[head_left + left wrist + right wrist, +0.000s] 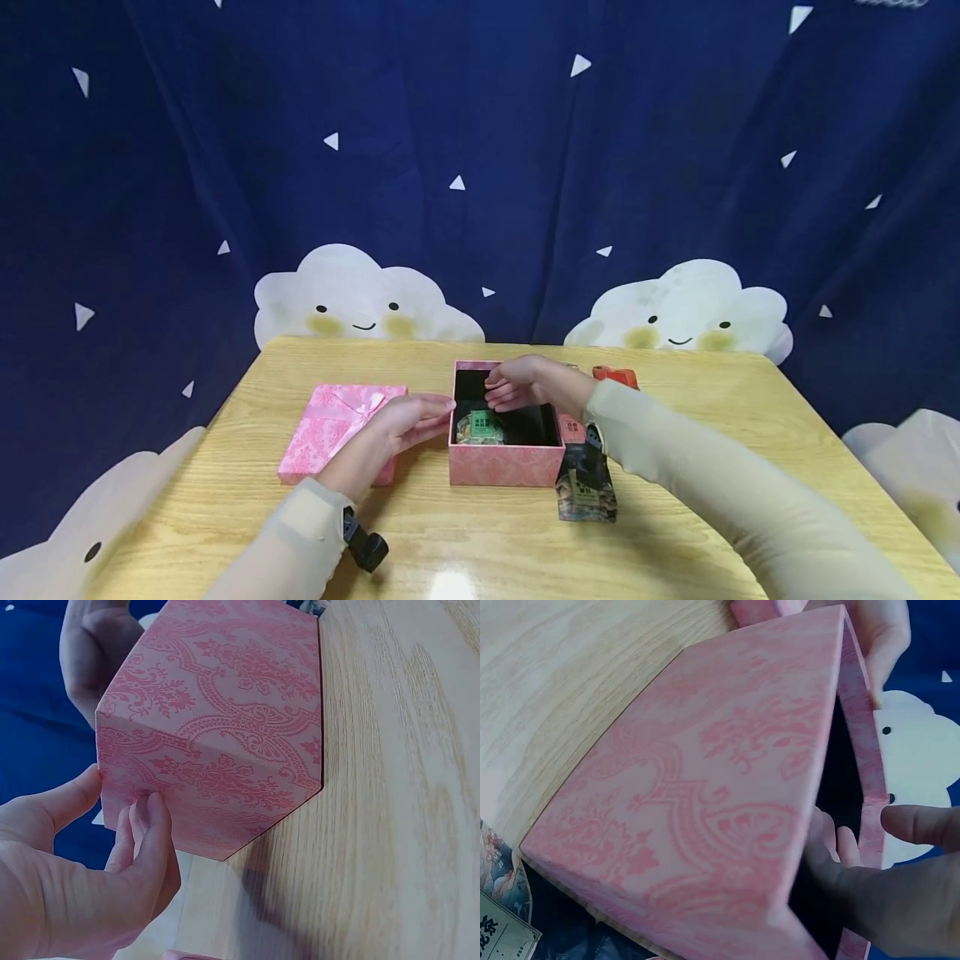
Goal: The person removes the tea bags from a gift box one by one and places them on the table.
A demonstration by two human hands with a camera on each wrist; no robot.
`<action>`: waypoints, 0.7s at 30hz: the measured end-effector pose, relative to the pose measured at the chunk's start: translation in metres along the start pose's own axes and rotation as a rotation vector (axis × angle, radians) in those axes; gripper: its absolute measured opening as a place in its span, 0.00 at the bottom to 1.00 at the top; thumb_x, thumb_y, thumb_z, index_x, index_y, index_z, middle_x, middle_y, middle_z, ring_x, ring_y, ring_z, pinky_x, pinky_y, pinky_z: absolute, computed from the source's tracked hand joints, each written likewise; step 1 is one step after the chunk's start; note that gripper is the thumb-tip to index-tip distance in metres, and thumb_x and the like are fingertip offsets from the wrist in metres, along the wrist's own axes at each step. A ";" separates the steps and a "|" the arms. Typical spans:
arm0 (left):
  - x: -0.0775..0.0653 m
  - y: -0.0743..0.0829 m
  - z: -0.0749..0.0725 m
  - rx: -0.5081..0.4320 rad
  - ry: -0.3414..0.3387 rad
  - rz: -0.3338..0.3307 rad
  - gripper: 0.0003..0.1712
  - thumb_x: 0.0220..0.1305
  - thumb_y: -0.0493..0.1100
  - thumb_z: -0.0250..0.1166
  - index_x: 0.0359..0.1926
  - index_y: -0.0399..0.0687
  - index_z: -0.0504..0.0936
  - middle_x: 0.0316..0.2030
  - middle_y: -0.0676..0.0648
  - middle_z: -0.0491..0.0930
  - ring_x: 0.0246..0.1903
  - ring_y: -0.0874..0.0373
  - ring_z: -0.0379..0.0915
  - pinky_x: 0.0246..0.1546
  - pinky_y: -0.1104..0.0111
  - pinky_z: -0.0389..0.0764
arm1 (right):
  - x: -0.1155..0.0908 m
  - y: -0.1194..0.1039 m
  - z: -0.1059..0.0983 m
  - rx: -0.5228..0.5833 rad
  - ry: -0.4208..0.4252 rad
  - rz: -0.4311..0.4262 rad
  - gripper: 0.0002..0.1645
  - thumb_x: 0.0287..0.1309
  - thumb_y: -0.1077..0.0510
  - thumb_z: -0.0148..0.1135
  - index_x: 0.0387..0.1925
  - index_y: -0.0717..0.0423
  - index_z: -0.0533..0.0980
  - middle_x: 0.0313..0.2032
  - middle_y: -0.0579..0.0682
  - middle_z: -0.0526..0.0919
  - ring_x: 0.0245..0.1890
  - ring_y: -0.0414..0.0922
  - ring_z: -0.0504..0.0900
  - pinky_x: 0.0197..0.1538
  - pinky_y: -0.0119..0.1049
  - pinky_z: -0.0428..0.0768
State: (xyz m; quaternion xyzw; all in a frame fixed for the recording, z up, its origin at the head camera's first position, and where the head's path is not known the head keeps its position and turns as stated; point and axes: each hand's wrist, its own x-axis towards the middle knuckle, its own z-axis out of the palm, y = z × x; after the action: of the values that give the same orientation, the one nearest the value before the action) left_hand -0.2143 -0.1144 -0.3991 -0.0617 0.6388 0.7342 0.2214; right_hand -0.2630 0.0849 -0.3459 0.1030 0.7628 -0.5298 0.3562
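Observation:
An open pink gift box (pixel 506 467) with a floral pattern and black inside stands on the table. In it, at the front left, lies a packet with a green label (pixel 482 427). My left hand (pixel 412 419) touches the box's left side; the left wrist view shows its fingertips on the patterned wall and the thumb at the rim. My right hand (pixel 521 383) reaches over the box opening with loosely bent fingers, and nothing shows in its grasp. From the right wrist, some of those fingers (pixel 832 836) dip inside, partly hidden by the near wall.
Left of the box lies a pink lid (pixel 315 433) with a ribbon bow. To its right are a dark packet (pixel 587 500), a packet with a pink label (pixel 572 427) and a red packet (pixel 617 377), partly covered by my right arm. A blue curtain (pixel 420 167) hangs behind.

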 end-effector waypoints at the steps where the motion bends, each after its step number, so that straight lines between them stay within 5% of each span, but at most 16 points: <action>1: 0.000 -0.001 0.000 0.002 0.000 0.001 0.22 0.65 0.33 0.60 0.57 0.23 0.71 0.31 0.51 0.82 0.33 0.64 0.80 0.55 0.63 0.82 | 0.003 0.001 0.001 -0.004 0.005 0.006 0.24 0.67 0.61 0.47 0.62 0.68 0.66 0.38 0.54 0.80 0.28 0.40 0.80 0.65 0.41 0.76; 6: -0.002 -0.004 0.002 -0.005 0.016 -0.011 0.21 0.64 0.33 0.61 0.56 0.24 0.72 0.37 0.46 0.83 0.34 0.63 0.81 0.54 0.63 0.82 | 0.011 0.007 0.005 -0.013 0.026 0.057 0.24 0.67 0.60 0.47 0.61 0.67 0.66 0.33 0.53 0.75 0.31 0.43 0.77 0.66 0.45 0.76; 13: -0.003 -0.006 -0.001 -0.020 0.004 0.001 0.22 0.63 0.32 0.61 0.56 0.23 0.71 0.33 0.50 0.81 0.33 0.64 0.81 0.54 0.64 0.83 | 0.016 0.013 0.007 -0.062 0.066 0.126 0.09 0.61 0.61 0.51 0.42 0.62 0.69 0.36 0.54 0.75 0.35 0.46 0.77 0.63 0.49 0.78; 21: 0.002 0.000 -0.002 -0.007 0.001 -0.024 0.24 0.65 0.34 0.61 0.58 0.25 0.70 0.32 0.52 0.82 0.36 0.63 0.82 0.54 0.64 0.82 | 0.019 0.016 0.010 -0.081 0.078 0.153 0.31 0.62 0.60 0.51 0.64 0.67 0.59 0.62 0.65 0.65 0.61 0.59 0.71 0.65 0.54 0.74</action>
State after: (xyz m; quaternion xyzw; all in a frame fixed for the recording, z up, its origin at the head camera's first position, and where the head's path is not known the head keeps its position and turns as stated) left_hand -0.2167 -0.1154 -0.4005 -0.0707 0.6357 0.7337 0.2295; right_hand -0.2638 0.0783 -0.3719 0.1669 0.7869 -0.4651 0.3696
